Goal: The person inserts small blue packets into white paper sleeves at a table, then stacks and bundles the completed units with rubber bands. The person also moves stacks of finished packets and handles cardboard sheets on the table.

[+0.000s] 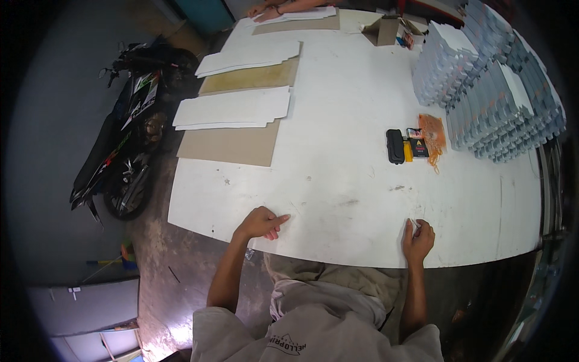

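My left hand [264,223] rests at the near edge of the white table [338,181]. Its fingers are curled in and its thumb points right; I see nothing held in it. Farther right, my right hand [418,242] lies on the table near the same edge, thumb and fingers closed around a small, thin white thing [415,223] whose kind I cannot make out. Beyond that hand lie a black case [395,146], a yellow lighter-like item [408,151], a small dark box [418,148] and an orange plastic bag [432,134] with loose orange strands.
White sheets [232,108] lie over brown boards [229,143] at the left. Tall stacks of grey folded pieces [491,111] stand at the right. An open cardboard box [381,31] sits at the back, another person's hands [271,12] at the far left. A motorcycle [129,127] stands beside the table.
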Available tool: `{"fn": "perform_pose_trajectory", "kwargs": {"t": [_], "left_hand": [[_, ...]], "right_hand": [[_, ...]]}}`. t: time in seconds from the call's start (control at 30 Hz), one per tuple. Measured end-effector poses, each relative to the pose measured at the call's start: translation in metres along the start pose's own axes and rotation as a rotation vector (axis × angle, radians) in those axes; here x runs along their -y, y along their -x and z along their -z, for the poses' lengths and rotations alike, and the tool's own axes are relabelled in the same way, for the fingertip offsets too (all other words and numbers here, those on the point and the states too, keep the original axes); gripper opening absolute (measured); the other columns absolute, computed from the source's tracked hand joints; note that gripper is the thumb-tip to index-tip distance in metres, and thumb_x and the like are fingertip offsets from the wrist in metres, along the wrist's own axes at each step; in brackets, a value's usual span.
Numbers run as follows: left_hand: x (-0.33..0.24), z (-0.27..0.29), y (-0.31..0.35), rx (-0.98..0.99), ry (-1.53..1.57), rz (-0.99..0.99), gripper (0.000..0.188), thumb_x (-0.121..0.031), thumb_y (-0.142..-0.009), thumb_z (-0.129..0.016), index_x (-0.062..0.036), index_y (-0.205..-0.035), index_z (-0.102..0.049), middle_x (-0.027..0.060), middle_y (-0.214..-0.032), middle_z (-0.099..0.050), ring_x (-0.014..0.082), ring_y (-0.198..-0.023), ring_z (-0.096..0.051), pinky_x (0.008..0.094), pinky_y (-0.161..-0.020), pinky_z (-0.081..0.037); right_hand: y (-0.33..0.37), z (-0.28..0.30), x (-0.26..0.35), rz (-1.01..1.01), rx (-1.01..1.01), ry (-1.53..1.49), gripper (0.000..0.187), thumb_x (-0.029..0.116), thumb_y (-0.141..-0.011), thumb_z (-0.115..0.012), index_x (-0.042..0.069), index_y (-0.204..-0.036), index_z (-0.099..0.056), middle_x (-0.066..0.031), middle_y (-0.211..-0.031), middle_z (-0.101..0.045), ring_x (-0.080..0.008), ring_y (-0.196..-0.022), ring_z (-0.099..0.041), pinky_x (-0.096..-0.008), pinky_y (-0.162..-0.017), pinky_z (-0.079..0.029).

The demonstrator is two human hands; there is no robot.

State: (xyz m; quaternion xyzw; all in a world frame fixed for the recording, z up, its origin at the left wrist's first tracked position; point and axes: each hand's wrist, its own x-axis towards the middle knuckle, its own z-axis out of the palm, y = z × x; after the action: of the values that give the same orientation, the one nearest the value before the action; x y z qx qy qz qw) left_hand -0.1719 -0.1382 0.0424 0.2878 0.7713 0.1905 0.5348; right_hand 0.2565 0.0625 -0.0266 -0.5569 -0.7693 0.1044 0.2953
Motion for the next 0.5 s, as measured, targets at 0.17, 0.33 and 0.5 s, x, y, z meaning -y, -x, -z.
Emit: {"fn": "perform_pose_trajectory", "kwargs": {"t": [0.17, 0.33, 0.5], "left_hand": [[0.004, -0.001, 0.005, -0.037, -0.012, -0.001, 0.067, -0.056, -0.095, -0.071, 0.007, -0.074, -0.072, 0.0158, -0.066, -0.072, 0.0205, -0.059, -0.073, 0.0311, -0.057, -0.06], [0.01, -0.006, 0.011, -0.059, -0.095, -0.042, 0.061, -0.055, -0.094, -0.072, 0.0028, -0.076, -0.073, 0.0123, -0.07, -0.074, 0.0182, -0.064, -0.073, 0.0323, -0.063, -0.058], [-0.007, 0.01, 0.005, -0.216, -0.232, -0.22, 0.054, -0.052, -0.093, -0.074, 0.0, -0.081, -0.073, 0.0112, -0.071, -0.075, 0.0193, -0.069, -0.074, 0.0356, -0.069, -0.058]], "right_hand": [[0.003, -0.004, -0.002, 0.039, -0.029, 0.0, 0.027, 0.025, -0.09, -0.079, 0.003, -0.101, -0.069, -0.0105, -0.077, -0.063, -0.0297, -0.073, -0.059, -0.0446, -0.072, -0.045], [0.006, -0.006, -0.007, 0.034, 0.002, -0.001, 0.026, 0.023, -0.089, -0.079, 0.002, -0.101, -0.069, -0.0126, -0.081, -0.065, -0.0319, -0.077, -0.06, -0.0456, -0.075, -0.046], [0.01, -0.003, -0.012, 0.04, -0.005, 0.002, 0.025, 0.021, -0.09, -0.078, 0.001, -0.101, -0.068, -0.0144, -0.084, -0.066, -0.0342, -0.079, -0.06, -0.0467, -0.075, -0.046]]}}
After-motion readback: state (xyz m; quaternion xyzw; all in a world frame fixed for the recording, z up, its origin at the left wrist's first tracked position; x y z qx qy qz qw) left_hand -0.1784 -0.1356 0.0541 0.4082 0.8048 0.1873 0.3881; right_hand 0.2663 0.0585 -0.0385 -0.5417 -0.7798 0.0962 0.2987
